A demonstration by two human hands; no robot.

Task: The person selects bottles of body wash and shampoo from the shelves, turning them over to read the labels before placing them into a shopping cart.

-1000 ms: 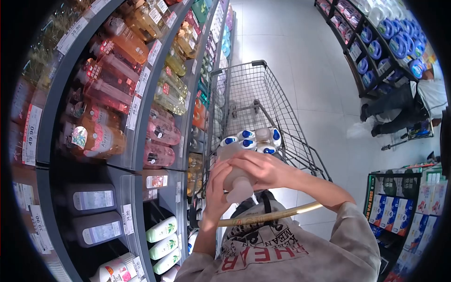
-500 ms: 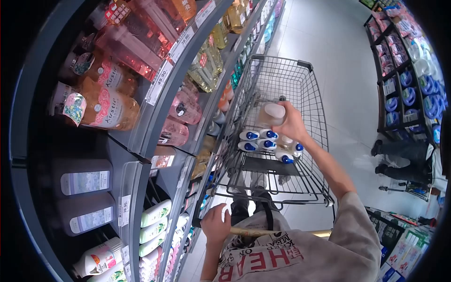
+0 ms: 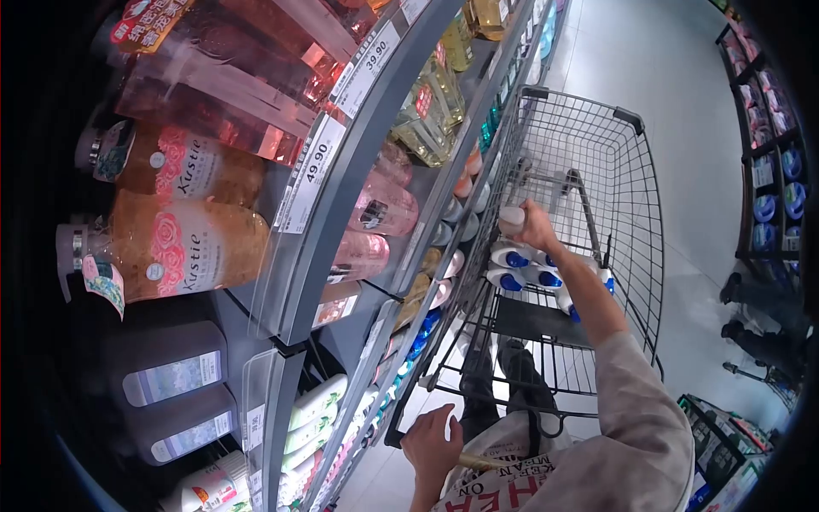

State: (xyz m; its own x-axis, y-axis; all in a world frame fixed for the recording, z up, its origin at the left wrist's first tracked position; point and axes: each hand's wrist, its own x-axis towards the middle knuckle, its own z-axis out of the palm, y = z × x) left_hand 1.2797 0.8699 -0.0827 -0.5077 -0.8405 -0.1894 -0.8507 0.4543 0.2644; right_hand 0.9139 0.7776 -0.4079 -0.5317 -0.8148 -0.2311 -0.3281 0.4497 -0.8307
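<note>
Well, right hand [image 3: 538,229] holds bottle [image 3: 512,220]; "Kustie" bottles [image 3: 200,246] shelved.

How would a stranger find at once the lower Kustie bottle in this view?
Start from the shelf unit on the left, then its 49.90 price label. Left of it are two amber Kustie bottles; the lower bottle has its cap farther left.

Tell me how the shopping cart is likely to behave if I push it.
The shopping cart should feel stiff, given its wire-mesh basket. It will probably move easily over the smooth floor. The blue-capped white bottles fill only part of it, so a sudden push might slide or tip them.
</note>
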